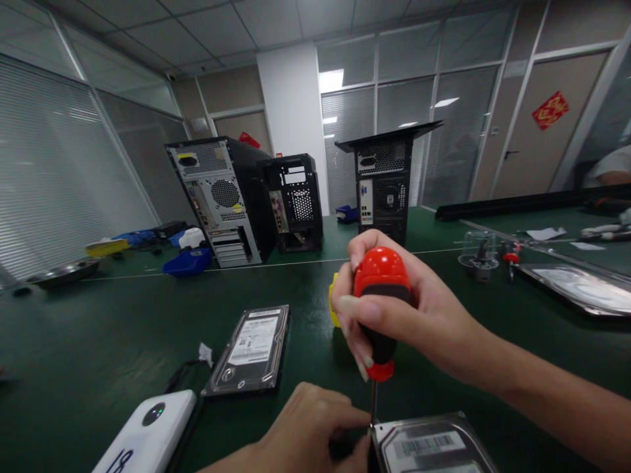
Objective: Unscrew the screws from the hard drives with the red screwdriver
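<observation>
My right hand (428, 314) is wrapped around the red and black handle of a screwdriver (383, 268), held upright. Its thin metal shaft runs down to the near left corner area of a hard drive (426, 447) at the bottom of the view. Beside that corner, my left hand (308, 424) grips the drive's left edge with thumb and bent fingers, the index fingertip close to the shaft. The screwdriver's very tip is hard to make out. A second hard drive (254, 345) lies label-up to the left. Behind my right hand, a yellow object (334, 302) is partly hidden.
A white power bank (148, 427) with a cable lies at lower left. Computer cases (224, 203) stand at the back, near a blue bin (187, 261). To the right are a clear plastic container (478, 253) and a silver panel (586, 286). Another person's arm (614, 169) shows at far right.
</observation>
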The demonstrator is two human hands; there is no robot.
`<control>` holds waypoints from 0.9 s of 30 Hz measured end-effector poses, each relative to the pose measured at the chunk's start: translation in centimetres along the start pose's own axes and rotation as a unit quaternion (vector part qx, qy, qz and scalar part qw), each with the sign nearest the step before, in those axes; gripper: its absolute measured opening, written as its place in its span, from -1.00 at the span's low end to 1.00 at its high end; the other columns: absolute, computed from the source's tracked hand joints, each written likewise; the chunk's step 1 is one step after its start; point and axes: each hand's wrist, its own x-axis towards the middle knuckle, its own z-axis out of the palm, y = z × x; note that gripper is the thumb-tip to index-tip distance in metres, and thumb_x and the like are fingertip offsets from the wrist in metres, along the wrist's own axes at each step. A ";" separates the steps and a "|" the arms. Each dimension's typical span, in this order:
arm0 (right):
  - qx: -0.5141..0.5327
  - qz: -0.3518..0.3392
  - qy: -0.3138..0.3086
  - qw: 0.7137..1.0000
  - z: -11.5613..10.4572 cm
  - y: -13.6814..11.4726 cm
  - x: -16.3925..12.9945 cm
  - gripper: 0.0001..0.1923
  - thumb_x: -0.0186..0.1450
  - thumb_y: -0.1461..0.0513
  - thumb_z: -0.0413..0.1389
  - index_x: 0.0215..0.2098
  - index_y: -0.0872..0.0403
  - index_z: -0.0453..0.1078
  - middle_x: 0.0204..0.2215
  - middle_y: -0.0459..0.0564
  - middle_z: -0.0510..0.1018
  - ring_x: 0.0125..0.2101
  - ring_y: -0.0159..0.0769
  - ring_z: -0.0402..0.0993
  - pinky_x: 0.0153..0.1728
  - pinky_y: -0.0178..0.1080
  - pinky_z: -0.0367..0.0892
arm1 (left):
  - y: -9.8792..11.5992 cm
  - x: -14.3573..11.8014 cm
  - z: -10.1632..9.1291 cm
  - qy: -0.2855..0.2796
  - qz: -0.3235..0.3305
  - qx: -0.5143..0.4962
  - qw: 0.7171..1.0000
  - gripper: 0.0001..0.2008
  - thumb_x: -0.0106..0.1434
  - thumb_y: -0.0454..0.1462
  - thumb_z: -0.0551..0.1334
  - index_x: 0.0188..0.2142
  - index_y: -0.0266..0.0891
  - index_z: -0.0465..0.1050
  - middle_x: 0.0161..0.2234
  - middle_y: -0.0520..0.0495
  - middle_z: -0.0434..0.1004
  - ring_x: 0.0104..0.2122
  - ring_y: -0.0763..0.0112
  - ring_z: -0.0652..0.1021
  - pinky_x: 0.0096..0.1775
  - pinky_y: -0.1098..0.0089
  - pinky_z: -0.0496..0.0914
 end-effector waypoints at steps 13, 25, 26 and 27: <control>0.013 0.010 -0.015 1.000 0.1 0.0 -0.3 -0.85 0.36 0.10 0.12 -0.21 -0.02 0.29 -0.42 -0.18 0.35 -0.49 -0.45 0.28 -0.47 -0.36 0.28 | -0.5 -0.2 0.6 0.080 0.047 0.011 0.996 -0.72 0.18 -0.32 0.16 -0.23 -0.27 0.64 -0.67 0.02 0.40 -0.67 0.50 0.30 -0.59 0.51 0.11; 0.002 -0.015 -0.001 1.000 0.4 0.1 -0.3 -0.87 0.36 0.14 0.15 -0.21 0.00 0.33 -0.46 -0.18 0.39 -0.50 -0.49 0.34 -0.47 -0.44 0.33 | 0.0 0.0 0.4 0.043 0.028 -0.012 0.999 -0.69 0.18 -0.32 0.14 -0.20 -0.25 0.65 -0.68 0.08 0.28 -0.68 0.53 0.24 -0.59 0.51 0.08; 0.001 -0.011 0.005 1.000 0.5 0.0 -0.3 -0.86 0.34 0.14 0.17 -0.22 0.00 0.32 -0.45 -0.18 0.40 -0.50 -0.50 0.35 -0.47 -0.45 0.33 | -0.1 0.0 0.4 0.046 0.029 -0.012 0.998 -0.69 0.18 -0.32 0.14 -0.21 -0.25 0.65 -0.68 0.09 0.26 -0.67 0.53 0.23 -0.59 0.51 0.08; 0.004 -0.008 0.009 1.000 0.5 0.0 -0.3 -0.83 0.32 0.14 0.20 -0.24 0.00 0.31 -0.45 -0.18 0.40 -0.51 -0.51 0.35 -0.47 -0.45 0.34 | -0.2 0.0 0.4 0.049 0.033 -0.013 0.998 -0.70 0.17 -0.33 0.14 -0.23 -0.26 0.65 -0.68 0.10 0.24 -0.67 0.54 0.23 -0.59 0.50 0.07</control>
